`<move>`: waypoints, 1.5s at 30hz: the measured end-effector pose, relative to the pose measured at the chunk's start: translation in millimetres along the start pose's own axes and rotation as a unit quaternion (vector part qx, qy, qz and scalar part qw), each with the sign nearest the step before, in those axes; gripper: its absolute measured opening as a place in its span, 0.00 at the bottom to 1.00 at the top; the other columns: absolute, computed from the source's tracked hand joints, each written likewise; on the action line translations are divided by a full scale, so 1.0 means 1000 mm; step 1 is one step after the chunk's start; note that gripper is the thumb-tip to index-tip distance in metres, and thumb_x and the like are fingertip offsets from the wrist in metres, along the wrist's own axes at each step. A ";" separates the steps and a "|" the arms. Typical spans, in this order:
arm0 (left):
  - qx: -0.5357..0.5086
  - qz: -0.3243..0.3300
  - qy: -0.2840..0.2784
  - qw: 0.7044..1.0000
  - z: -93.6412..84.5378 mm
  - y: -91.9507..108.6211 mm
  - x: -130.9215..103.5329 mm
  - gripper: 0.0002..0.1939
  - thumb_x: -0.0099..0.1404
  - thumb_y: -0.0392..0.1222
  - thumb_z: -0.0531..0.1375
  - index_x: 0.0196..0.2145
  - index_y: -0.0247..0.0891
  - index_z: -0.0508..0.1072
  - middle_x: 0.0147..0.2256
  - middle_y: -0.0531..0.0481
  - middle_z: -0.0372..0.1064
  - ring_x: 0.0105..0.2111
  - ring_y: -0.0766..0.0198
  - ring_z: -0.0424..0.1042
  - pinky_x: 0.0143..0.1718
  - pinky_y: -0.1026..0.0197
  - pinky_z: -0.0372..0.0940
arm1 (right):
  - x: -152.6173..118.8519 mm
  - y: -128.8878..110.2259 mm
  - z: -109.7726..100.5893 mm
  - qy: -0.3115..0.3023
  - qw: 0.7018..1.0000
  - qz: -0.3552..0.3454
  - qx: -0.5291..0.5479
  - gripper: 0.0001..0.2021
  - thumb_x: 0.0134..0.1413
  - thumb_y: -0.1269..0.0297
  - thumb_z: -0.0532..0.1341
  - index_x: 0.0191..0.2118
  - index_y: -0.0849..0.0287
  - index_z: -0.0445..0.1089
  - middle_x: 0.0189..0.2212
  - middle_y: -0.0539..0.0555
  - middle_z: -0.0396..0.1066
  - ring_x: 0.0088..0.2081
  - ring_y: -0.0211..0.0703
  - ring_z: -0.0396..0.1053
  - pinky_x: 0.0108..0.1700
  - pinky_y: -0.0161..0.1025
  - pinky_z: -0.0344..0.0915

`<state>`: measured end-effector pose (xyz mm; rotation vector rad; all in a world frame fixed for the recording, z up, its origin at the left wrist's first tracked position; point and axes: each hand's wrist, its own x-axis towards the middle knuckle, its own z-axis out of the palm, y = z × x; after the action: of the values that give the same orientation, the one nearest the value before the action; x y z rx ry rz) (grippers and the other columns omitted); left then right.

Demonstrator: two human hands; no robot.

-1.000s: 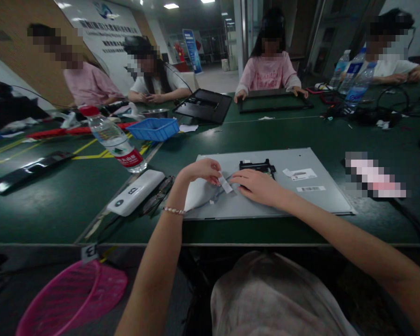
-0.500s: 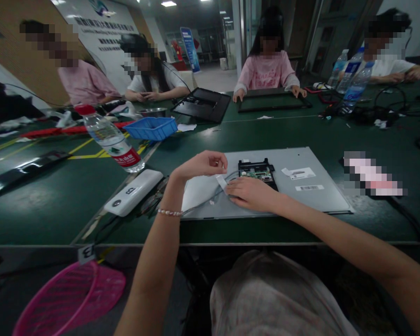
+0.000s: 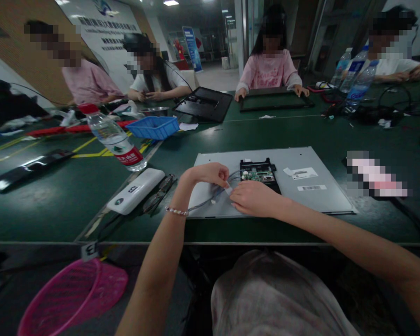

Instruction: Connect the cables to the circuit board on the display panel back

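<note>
White strip (image 3: 228,190) slants down-R; L hand (image 3: 213,174) pinching

Circuit board (image 3: 257,176) on panel (image 3: 315,200), bottle (image 3: 128,156) to the left

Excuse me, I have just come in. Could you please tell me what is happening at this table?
A person is working over a grey panel lying flat. The left hand pinches a small white strip; the right hand is beside it, though its grip is unclear. Thin cables run below the hands, and a circuit board shows uncovered. Across the table, a co-worker holds a black frame.
</note>
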<state>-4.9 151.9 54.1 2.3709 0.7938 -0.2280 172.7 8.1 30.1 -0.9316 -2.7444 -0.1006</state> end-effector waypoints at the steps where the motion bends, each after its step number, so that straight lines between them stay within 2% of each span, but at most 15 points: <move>1: 0.001 -0.002 0.000 1.000 0.000 0.000 0.000 0.17 0.49 0.53 0.65 0.27 0.35 0.69 0.22 0.55 0.63 0.25 0.68 0.61 0.26 0.66 0.54 | -0.001 -0.003 -0.002 -0.009 1.000 -0.001 -0.010 0.15 0.65 0.66 0.50 0.37 0.66 0.72 0.35 0.61 0.74 0.42 0.48 0.70 0.49 0.45 0.61; 5: 0.008 -0.014 -0.007 1.000 0.000 -0.001 0.000 0.18 0.48 0.54 0.65 0.28 0.36 0.68 0.22 0.56 0.63 0.24 0.68 0.61 0.26 0.66 0.53 | -0.010 -0.015 -0.013 -0.031 0.999 -0.007 -0.026 0.14 0.64 0.65 0.51 0.37 0.66 0.72 0.35 0.61 0.75 0.40 0.47 0.71 0.51 0.46 0.59; 8: 0.015 -0.022 -0.007 1.000 0.000 0.000 0.001 0.19 0.47 0.54 0.66 0.28 0.36 0.67 0.23 0.56 0.62 0.25 0.68 0.61 0.25 0.66 0.53 | -0.020 -0.008 -0.029 -0.018 1.000 0.009 -0.015 0.14 0.64 0.63 0.51 0.38 0.64 0.73 0.36 0.60 0.75 0.41 0.47 0.71 0.51 0.45 0.60; 10: 0.016 -0.025 -0.011 1.000 0.000 0.001 0.001 0.20 0.47 0.55 0.66 0.28 0.37 0.67 0.23 0.56 0.62 0.25 0.68 0.61 0.26 0.67 0.53 | -0.030 0.010 -0.042 0.019 0.998 0.067 -0.006 0.14 0.63 0.62 0.52 0.41 0.62 0.73 0.39 0.59 0.75 0.43 0.48 0.70 0.48 0.44 0.62; 13: 0.020 -0.024 -0.014 0.999 0.000 0.002 0.000 0.21 0.47 0.56 0.66 0.28 0.37 0.66 0.23 0.56 0.62 0.25 0.68 0.61 0.26 0.67 0.53 | -0.053 0.054 -0.054 0.056 0.973 0.225 -0.001 0.14 0.63 0.62 0.52 0.44 0.59 0.73 0.40 0.58 0.76 0.43 0.49 0.71 0.45 0.44 0.64; 15: 0.022 -0.017 -0.009 1.000 0.000 0.002 0.000 0.21 0.47 0.56 0.66 0.27 0.36 0.66 0.23 0.56 0.62 0.25 0.68 0.61 0.26 0.67 0.52 | -0.072 0.085 -0.052 0.024 0.954 0.298 0.016 0.12 0.58 0.64 0.56 0.43 0.59 0.75 0.39 0.57 0.76 0.42 0.49 0.71 0.44 0.43 0.66; 17: 0.020 -0.012 -0.004 1.000 0.000 0.002 -0.001 0.21 0.47 0.56 0.66 0.27 0.37 0.66 0.23 0.56 0.61 0.25 0.69 0.61 0.26 0.67 0.52 | -0.090 0.109 -0.043 -0.002 0.936 0.347 0.060 0.14 0.53 0.66 0.59 0.45 0.59 0.74 0.42 0.57 0.75 0.43 0.49 0.71 0.44 0.43 0.67; 20: 0.010 -0.010 -0.001 1.000 0.001 0.001 -0.001 0.21 0.46 0.56 0.66 0.26 0.37 0.66 0.23 0.56 0.62 0.25 0.68 0.61 0.25 0.67 0.52 | -0.107 0.125 -0.029 -0.018 0.916 0.364 0.165 0.17 0.51 0.67 0.60 0.48 0.59 0.73 0.45 0.58 0.74 0.41 0.47 0.72 0.43 0.41 0.68; 24: -0.002 -0.002 0.004 1.000 0.001 0.000 0.000 0.20 0.47 0.55 0.67 0.26 0.37 0.66 0.22 0.56 0.62 0.24 0.68 0.61 0.24 0.67 0.51 | -0.111 0.125 -0.022 -0.023 0.910 0.364 0.196 0.14 0.49 0.70 0.60 0.43 0.58 0.75 0.40 0.57 0.75 0.39 0.47 0.72 0.41 0.41 0.68; 29: 0.010 -0.001 -0.006 1.000 0.001 0.001 -0.002 0.20 0.48 0.55 0.66 0.27 0.37 0.67 0.23 0.56 0.63 0.25 0.67 0.62 0.25 0.67 0.53 | -0.111 0.121 -0.027 -0.008 0.895 0.403 0.191 0.07 0.50 0.65 0.61 0.33 0.59 0.76 0.31 0.56 0.75 0.34 0.47 0.72 0.39 0.43 0.67; 31: 0.019 0.009 -0.013 1.000 -0.001 0.002 -0.003 0.20 0.50 0.56 0.65 0.28 0.37 0.68 0.24 0.55 0.64 0.26 0.67 0.63 0.26 0.66 0.53 | -0.112 0.119 -0.028 0.012 0.866 0.430 0.255 0.07 0.50 0.63 0.62 0.33 0.60 0.75 0.30 0.56 0.75 0.33 0.46 0.73 0.37 0.42 0.68; 34: 0.039 0.035 -0.008 0.999 -0.007 0.007 -0.006 0.18 0.57 0.57 0.59 0.30 0.36 0.70 0.26 0.53 0.67 0.27 0.67 0.63 0.28 0.66 0.54 | -0.111 0.113 -0.031 0.056 0.788 0.455 0.410 0.07 0.49 0.64 0.63 0.35 0.60 0.72 0.31 0.56 0.76 0.33 0.44 0.74 0.35 0.40 0.70; 37: 0.046 0.062 0.036 0.996 -0.014 0.020 -0.010 0.19 0.63 0.55 0.53 0.32 0.35 0.71 0.28 0.52 0.67 0.28 0.67 0.63 0.30 0.65 0.55 | -0.109 0.108 -0.031 0.076 0.735 0.450 0.501 0.07 0.48 0.67 0.64 0.36 0.59 0.70 0.31 0.56 0.76 0.34 0.44 0.75 0.36 0.39 0.72; 41: 0.045 0.083 0.137 0.986 -0.016 0.051 -0.010 0.17 0.66 0.50 0.50 0.34 0.35 0.71 0.27 0.53 0.65 0.27 0.68 0.62 0.29 0.65 0.54 | -0.106 0.105 -0.026 0.041 0.715 0.437 0.544 0.09 0.47 0.67 0.65 0.38 0.59 0.71 0.31 0.55 0.77 0.36 0.44 0.76 0.39 0.39 0.72; 45: 0.080 0.110 0.192 0.972 -0.002 0.083 0.006 0.12 0.66 0.42 0.50 0.36 0.35 0.71 0.27 0.51 0.67 0.27 0.67 0.63 0.30 0.64 0.55 | -0.103 0.104 -0.022 0.052 0.704 0.440 0.555 0.09 0.47 0.66 0.66 0.37 0.61 0.72 0.33 0.57 0.77 0.35 0.43 0.76 0.38 0.36 0.71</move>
<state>49.0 103.7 95.5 2.6736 0.6937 0.2775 319.6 27.0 24.1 -1.4915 -1.4000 1.3996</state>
